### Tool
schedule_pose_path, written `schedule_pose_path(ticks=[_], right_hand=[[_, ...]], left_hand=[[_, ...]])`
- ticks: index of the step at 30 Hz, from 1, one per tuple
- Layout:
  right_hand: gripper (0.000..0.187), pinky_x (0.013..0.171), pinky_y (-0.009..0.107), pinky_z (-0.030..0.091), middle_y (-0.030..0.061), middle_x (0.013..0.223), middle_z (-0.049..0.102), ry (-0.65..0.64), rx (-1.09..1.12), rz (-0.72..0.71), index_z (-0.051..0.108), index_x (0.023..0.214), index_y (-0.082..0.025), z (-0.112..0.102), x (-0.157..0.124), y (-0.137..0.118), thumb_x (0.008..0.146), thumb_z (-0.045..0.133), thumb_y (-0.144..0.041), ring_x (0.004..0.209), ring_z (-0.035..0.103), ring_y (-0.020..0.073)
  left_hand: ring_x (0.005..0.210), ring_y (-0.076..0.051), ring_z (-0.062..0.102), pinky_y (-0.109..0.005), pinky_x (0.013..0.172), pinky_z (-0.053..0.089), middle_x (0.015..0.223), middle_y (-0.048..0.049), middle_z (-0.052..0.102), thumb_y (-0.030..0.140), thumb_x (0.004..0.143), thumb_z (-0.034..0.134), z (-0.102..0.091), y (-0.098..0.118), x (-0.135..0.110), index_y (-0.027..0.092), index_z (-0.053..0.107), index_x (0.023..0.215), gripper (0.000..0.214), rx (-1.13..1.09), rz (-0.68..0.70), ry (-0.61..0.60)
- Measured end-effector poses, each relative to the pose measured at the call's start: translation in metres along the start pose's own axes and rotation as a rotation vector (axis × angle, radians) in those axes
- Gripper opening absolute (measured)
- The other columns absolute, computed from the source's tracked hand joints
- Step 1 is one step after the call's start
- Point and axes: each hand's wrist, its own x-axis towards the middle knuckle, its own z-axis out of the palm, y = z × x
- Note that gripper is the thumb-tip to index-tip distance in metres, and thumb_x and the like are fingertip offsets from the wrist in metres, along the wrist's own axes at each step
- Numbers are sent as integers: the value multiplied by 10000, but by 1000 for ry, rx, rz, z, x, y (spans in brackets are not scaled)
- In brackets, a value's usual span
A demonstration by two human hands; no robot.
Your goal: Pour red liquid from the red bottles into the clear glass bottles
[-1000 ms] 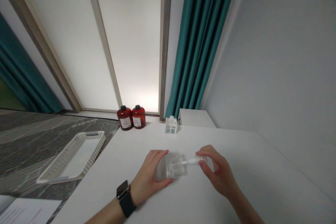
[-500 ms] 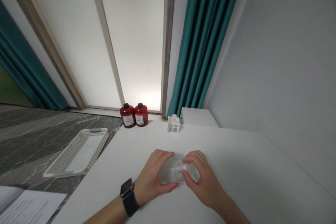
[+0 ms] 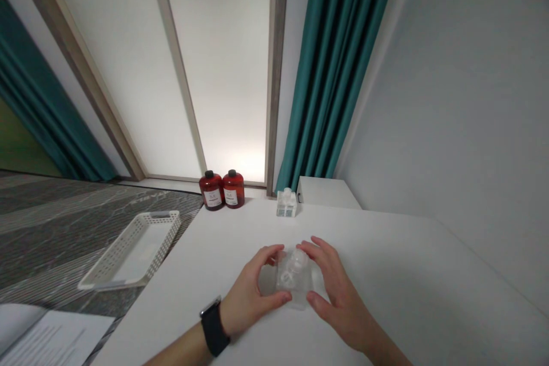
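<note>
Now clear bottle [image 3: 295, 280] seems tipped more upright; my left hand [image 3: 251, 291] grips its side, right hand [image 3: 338, 294] has opened near cap [image 3: 301, 258], which looks seated.

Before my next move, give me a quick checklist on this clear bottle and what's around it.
1. Left hand on the clear bottle: ok, thumb and fingers are around its left side.
2. Right hand grip firm: cannot tell; it is curved at the bottle's right side, contact unclear.
3. Bottle closed: cannot tell; the clear plastic is blurred.
4. Red bottles away from both hands: ok, standing near the white table's far edge.
5. White basket off the table: ok, to its left.
</note>
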Motion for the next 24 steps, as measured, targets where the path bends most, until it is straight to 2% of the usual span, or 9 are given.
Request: schedule_pose_path(ticks=[2, 4, 8, 12, 14, 17, 19, 21, 24], right_hand=[[401, 1094, 455, 379, 104, 1501, 360, 0, 84, 7, 518, 1284, -265, 1, 0, 1, 886, 555, -292, 1394, 351, 284], [280, 1065, 445, 414, 100, 1468, 408, 52, 135, 19, 586, 1184, -270, 1, 1, 5, 917, 533, -339, 1346, 423, 287], [334, 1054, 434, 433, 99, 1348, 537, 175, 196, 39, 553, 1258, -287, 1, 1, 11, 949, 501, -404, 1295, 487, 269], [394, 1088, 468, 394, 76, 1543, 343, 60, 229, 47, 566, 1298, -296, 3, 1, 8, 944, 498, -454, 1377, 390, 298], [367, 1093, 477, 387, 65, 1569, 302, 40, 280, 60, 587, 1270, -302, 5, 1, 9, 941, 510, -446, 1358, 422, 298], [381, 1094, 485, 384, 86, 1358, 558, 138, 388, 93, 519, 1311, -316, 7, 1, 14, 939, 530, -396, 1318, 478, 272], [460, 1110, 499, 360, 67, 1204, 647, 190, 460, 120, 418, 1382, -335, 8, 2, 16, 937, 532, -344, 1321, 479, 251], [473, 1124, 494, 341, 70, 1308, 596, 151, 464, 141, 422, 1385, -336, 7, 2, 13, 927, 529, -287, 1349, 448, 245], [376, 1120, 459, 357, 53, 1525, 383, 66, 347, 141, 598, 1237, -302, 6, 1, 5, 880, 529, -204, 1389, 390, 265]], left_hand=[[1170, -287, 520, -443, 1038, 385, 1295, -113, 550, 289, 749, 753, 3, -2, -1, 204, 444, 1317, 652, -64, -25, -24], [1168, -286, 525, -441, 1033, 389, 1285, -114, 554, 285, 755, 748, 5, -5, 0, 200, 434, 1303, 637, -112, -41, -20], [1173, -289, 527, -433, 1019, 405, 1267, -117, 563, 313, 774, 741, 5, -8, 1, 195, 427, 1295, 619, -165, -37, -9], [1191, -293, 515, -427, 1044, 386, 1294, -113, 553, 273, 721, 781, 5, -6, 0, 196, 446, 1296, 670, -124, -36, -45], [1189, -293, 514, -432, 1049, 377, 1294, -110, 553, 251, 709, 785, 6, -6, -1, 198, 449, 1295, 678, -98, -47, -39], [1180, -292, 515, -439, 1043, 376, 1284, -109, 552, 251, 729, 767, 5, -8, -2, 200, 440, 1304, 663, -97, -55, 1], [1182, -291, 512, -439, 1045, 373, 1289, -108, 546, 258, 736, 765, 4, -9, -2, 202, 440, 1309, 662, -110, -49, 6], [1185, -292, 512, -433, 1049, 371, 1293, -105, 546, 272, 720, 788, 4, -8, -1, 204, 451, 1305, 678, -120, -33, -27], [1183, -291, 515, -426, 1050, 371, 1292, -101, 555, 285, 704, 812, 4, -6, -1, 208, 465, 1294, 688, -122, -25, -58]])
